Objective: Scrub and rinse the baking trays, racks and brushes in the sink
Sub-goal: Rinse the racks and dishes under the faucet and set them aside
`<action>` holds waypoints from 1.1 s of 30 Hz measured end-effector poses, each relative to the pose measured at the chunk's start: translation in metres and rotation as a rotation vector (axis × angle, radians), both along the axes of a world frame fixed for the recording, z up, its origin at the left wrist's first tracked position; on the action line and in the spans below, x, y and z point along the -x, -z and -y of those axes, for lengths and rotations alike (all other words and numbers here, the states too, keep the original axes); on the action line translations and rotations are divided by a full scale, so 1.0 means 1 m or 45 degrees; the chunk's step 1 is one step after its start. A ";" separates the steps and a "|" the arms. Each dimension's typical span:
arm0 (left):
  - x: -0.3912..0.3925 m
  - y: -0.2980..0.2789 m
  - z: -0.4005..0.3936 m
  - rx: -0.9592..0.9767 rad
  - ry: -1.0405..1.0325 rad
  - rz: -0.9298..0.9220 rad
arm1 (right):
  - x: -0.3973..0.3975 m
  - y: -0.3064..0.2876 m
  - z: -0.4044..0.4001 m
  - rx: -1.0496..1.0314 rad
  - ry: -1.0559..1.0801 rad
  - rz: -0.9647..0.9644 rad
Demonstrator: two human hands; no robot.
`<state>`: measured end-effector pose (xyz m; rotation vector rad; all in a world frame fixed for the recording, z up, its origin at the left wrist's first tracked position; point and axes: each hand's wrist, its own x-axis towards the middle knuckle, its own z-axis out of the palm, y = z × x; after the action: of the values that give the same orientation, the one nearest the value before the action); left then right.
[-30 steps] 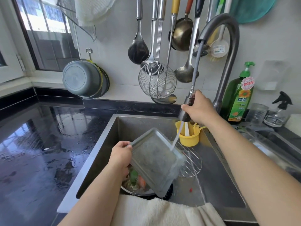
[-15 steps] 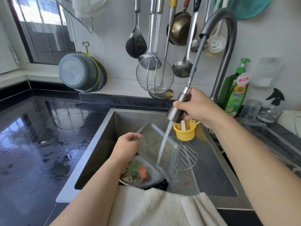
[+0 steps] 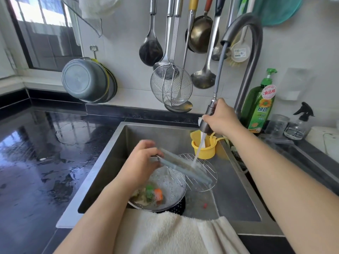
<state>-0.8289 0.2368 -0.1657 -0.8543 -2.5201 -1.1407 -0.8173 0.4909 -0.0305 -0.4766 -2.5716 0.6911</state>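
Left of both hands, the black bench lies wet and glossy, wrapping the steel sink that the hands work over. Below the hands, at the sink's near rim, a cream towel is draped over the edge. Behind the right hand rises the dark arched faucet, its grey hose running down into that hand's grip. The grip is closed around the pull-out spray head, and a white stream of water falls from it down and to the left.

The left hand has its fingers curled over one end of the grey baking tray, pinching it; the tray is seen nearly edge-on, slanting away from that grip down toward the right, above the sink floor. The stream lands on it about midway along. Under the tray's far end lies a round wire rack on the sink bottom. Just beneath the left hand sits a perforated strainer bowl holding green and orange scraps, probably vegetable bits, though they are too blurred to name. Below the right hand, a yellow caddy hangs in the sink's back corner. To that hand's right stands a green dish-soap bottle.
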 end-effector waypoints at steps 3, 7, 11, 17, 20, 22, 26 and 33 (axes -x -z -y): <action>-0.006 -0.015 0.001 -0.239 0.098 -0.013 | -0.007 -0.006 -0.014 -0.106 0.036 0.050; -0.013 -0.031 0.004 -0.869 0.038 0.283 | -0.009 -0.012 -0.020 -0.167 0.074 0.109; 0.000 -0.017 0.012 -1.152 -0.182 0.677 | -0.001 -0.012 -0.010 -0.061 0.041 0.126; 0.007 -0.001 0.009 -1.049 -0.057 1.098 | 0.017 -0.006 0.018 0.330 -0.128 0.016; 0.009 0.000 0.009 -1.056 -0.054 1.155 | 0.024 -0.004 0.030 0.486 -0.186 -0.024; 0.010 0.000 0.008 -1.080 -0.048 1.182 | 0.025 -0.003 0.037 0.553 -0.220 -0.034; 0.008 -0.002 0.005 -1.113 -0.047 1.196 | 0.024 -0.006 0.046 0.660 -0.272 -0.052; 0.011 0.002 0.002 -1.087 -0.072 1.252 | 0.023 -0.012 0.064 0.776 -0.354 -0.061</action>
<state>-0.8394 0.2349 -0.1672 0.0625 -2.1056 -2.7768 -0.8406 0.4271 -0.0181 -0.2734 -2.3683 1.5790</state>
